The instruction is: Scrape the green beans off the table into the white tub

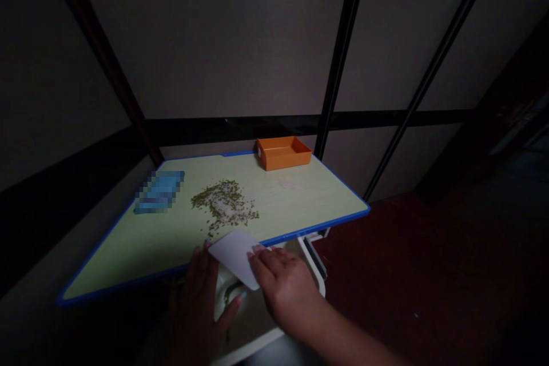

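Observation:
My right hand (pixel 285 283) grips a thin white card (pixel 235 254) by its right side, fingers pressed over it. The card slants across the near edge of the table. My left hand (pixel 199 297) is close to the card's left corner, its thumb spread away from the fingers; whether it touches the card I cannot tell. Just beyond the card, a loose pile of small green and whitish grains (pixel 225 203) lies scattered on the pale tabletop (pixel 141 249).
An orange open box (pixel 287 160) stands at the table's back right. On the left lies a blue blurred item (pixel 160 191). Below the near edge is a pulled-out white drawer (pixel 249 320) with grains inside. Dark-framed panels (pixel 240 40) rise behind the table.

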`<state>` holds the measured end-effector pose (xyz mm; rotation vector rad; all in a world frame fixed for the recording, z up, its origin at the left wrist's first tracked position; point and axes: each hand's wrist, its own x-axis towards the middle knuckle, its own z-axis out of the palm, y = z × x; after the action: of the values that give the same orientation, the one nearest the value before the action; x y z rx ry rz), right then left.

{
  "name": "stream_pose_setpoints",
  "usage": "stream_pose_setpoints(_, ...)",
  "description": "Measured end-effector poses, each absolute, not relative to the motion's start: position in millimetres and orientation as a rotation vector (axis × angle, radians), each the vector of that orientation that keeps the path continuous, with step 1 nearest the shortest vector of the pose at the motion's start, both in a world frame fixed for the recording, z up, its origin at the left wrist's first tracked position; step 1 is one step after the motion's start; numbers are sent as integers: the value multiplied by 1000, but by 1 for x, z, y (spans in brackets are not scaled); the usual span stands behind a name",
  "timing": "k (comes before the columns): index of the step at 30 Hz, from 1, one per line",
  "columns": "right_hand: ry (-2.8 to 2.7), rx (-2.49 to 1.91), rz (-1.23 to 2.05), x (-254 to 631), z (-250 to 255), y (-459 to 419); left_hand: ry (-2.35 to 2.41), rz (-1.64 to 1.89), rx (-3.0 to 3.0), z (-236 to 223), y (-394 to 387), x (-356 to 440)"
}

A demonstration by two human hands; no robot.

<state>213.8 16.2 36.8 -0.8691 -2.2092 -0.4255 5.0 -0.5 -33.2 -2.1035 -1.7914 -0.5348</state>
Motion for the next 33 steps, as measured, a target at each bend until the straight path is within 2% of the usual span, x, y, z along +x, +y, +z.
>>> stream_pose_setpoints(18,-2230,-1182,-290,270,34,46,-1761,-536,-2109,-17,-4,11)
stream_pose_setpoints(33,-2172,-1583,10,301,66,124,-1660,-666,-2093,-22,5,7)
